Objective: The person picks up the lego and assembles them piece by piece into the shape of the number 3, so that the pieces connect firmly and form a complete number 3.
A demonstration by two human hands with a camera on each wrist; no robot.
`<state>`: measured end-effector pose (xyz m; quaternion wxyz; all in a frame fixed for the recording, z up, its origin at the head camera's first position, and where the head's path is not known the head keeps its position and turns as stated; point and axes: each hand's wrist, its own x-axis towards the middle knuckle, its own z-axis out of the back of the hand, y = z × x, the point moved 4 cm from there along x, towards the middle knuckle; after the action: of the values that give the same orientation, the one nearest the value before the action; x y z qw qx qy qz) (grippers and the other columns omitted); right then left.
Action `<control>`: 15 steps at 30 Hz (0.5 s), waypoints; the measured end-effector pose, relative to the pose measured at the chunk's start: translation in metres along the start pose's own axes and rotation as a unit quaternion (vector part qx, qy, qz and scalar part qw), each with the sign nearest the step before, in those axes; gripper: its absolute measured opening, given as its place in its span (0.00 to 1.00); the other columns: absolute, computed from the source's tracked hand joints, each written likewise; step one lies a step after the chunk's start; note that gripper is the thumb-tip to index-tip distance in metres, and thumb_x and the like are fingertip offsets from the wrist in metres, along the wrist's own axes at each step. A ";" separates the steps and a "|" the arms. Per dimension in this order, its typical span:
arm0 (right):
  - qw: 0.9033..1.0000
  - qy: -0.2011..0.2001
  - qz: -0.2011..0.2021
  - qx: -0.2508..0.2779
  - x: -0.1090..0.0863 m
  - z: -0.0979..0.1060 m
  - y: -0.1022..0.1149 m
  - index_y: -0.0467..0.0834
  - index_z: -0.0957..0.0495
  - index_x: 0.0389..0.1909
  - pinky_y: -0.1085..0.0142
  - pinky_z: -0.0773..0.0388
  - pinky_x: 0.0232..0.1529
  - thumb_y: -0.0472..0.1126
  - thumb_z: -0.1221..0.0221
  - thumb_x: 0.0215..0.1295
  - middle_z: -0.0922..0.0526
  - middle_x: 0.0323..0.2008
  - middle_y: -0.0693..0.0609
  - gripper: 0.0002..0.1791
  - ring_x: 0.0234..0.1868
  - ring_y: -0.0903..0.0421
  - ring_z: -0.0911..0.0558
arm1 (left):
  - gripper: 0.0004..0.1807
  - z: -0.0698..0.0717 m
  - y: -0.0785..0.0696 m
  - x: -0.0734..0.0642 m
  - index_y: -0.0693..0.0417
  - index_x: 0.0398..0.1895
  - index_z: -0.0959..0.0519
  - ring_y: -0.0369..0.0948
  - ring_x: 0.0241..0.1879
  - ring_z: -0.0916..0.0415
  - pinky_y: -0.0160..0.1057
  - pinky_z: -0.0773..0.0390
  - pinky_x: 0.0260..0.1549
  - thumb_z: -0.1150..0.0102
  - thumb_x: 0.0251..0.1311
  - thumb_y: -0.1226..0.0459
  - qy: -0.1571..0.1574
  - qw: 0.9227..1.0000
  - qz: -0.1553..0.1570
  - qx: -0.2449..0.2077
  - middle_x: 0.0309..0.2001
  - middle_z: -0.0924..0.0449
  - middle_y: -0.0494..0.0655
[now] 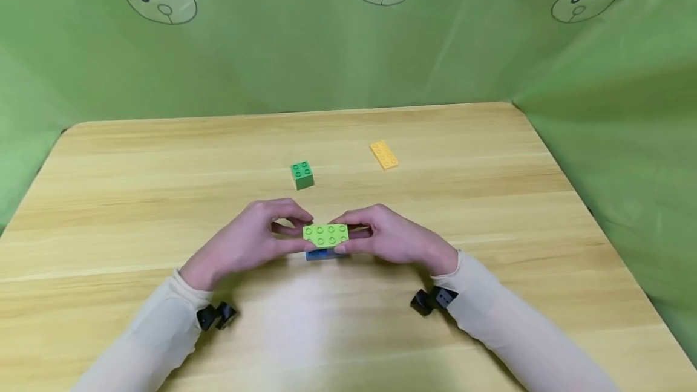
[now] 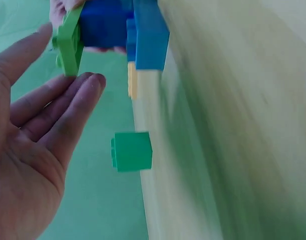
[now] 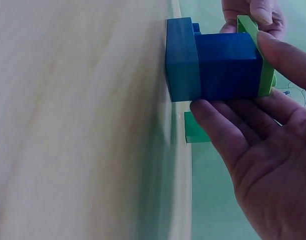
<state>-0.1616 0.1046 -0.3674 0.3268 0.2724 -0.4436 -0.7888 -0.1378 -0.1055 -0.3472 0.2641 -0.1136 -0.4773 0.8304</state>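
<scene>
A lime green eight-stud toy building plate (image 1: 325, 235) lies on top of a dark blue brick (image 3: 227, 65), which sits on a lighter blue brick (image 3: 182, 60) low over the table. In the left wrist view the plate leans at a slant against the dark blue brick. My left hand (image 1: 253, 235) pinches the plate's left end, thumb at the near edge and fingertips at the far one. From the other end my right hand (image 1: 397, 235) grips it, thumb on the plate's near corner and fingers behind, along the dark blue brick's far side.
Beyond the hands stands a green four-stud brick (image 1: 302, 175) on the wooden table (image 1: 136, 186). A flat yellow-orange plate (image 1: 383, 155) lies farther back, to the right. Green cloth (image 1: 305, 59) hangs behind and beside the table.
</scene>
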 end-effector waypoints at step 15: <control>0.999 0.004 -0.028 0.034 -0.001 -0.002 -0.003 0.46 0.20 0.57 0.64 0.19 0.48 0.45 0.33 0.64 0.16 0.47 0.57 0.21 0.47 0.57 0.18 | 0.11 0.032 0.010 0.009 0.58 0.47 0.20 0.43 0.47 0.23 0.44 0.21 0.51 0.35 0.63 0.65 -0.156 0.987 -0.024 0.030 0.45 0.20 0.47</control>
<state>-0.1606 0.1055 -0.3709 0.2966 0.2986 -0.4616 -0.7809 -0.1628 -0.1285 -0.3389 0.2093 0.0372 -0.4898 0.8456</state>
